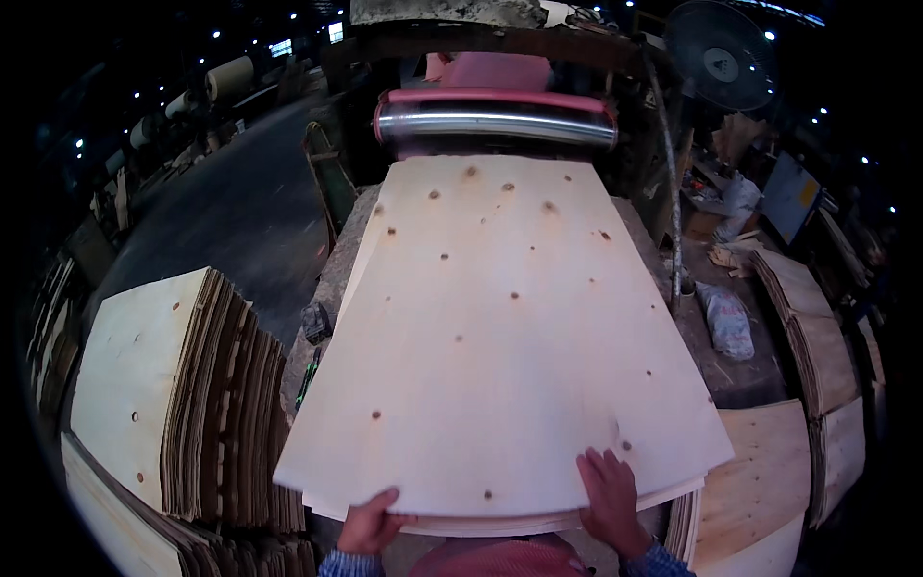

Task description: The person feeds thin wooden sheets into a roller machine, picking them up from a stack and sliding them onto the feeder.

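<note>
A large pale wood veneer sheet (500, 365) with several dark knots lies in front of me, its far end at a shiny metal roller (495, 125). More sheets (538, 526) show beneath its near edge. My left hand (368, 524) pinches the near edge left of the middle, thumb on top and fingers hidden underneath. Farther right, my right hand (612, 500) rests on the sheet near the same edge, its fingers stretched flat on the upper face. Its thumb is hard to make out.
Tall stacks of veneer (144, 385) stand at the left, and further veneer stacks (760, 471) at the right. A pink-edged roller machine (495, 96) spans the far end. A fan (721, 63) stands at the back right, with a white sack (726, 320) on the floor below.
</note>
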A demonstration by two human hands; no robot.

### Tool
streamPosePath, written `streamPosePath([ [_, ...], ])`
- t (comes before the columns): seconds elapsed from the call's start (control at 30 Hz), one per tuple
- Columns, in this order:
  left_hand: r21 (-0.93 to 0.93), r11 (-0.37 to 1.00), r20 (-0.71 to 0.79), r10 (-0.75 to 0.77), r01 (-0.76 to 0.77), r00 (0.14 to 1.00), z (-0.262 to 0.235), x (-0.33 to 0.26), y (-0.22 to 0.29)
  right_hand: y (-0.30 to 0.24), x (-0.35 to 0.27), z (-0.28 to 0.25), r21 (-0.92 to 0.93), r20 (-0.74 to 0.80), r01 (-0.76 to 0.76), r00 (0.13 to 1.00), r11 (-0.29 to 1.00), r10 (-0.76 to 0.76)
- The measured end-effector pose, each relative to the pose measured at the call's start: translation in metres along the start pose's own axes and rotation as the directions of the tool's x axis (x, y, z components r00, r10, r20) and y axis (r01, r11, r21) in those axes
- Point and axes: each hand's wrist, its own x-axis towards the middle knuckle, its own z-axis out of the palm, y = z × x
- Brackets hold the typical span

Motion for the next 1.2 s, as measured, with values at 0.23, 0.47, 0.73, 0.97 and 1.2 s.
streamPosePath([
  [0.23, 0.24, 0.927, -0.13, 0.324, -0.288, 0.937, 0.011, 0.082, 0.055, 0.07, 0.171, 0.065, 0.1, -0.168, 0.089, 0.983, 0.991, -0.071],
  [0.47, 0.876, 0.482, -0.372, 0.657, 0.014, 0.656, -0.124, 0.07, 0.044, 0.138, 0.322, 0.114, -0.07, -0.192, 0.056, 0.979, 0.996, -0.068],
  [0.73, 0.916, 0.313, -0.399, 0.645, 0.251, 0.652, -0.121, 0.071, 0.052, 0.159, 0.405, 0.17, -0.139, -0.12, -0.109, 0.989, 0.984, 0.092],
  [0.97, 0.769, 0.639, -0.444, 0.548, -0.013, 0.709, -0.077, 0.027, 0.1, 0.151, 0.324, 0.17, -0.14, -0.193, -0.034, 0.981, 0.99, 0.006],
  [1.2, -0.006, 0.93, -0.082, 0.365, -0.367, 0.927, -0.105, -0.039, 0.011, 0.085, 0.112, 0.132, -0.064, -0.052, 0.051, 0.997, 0.997, -0.054],
])
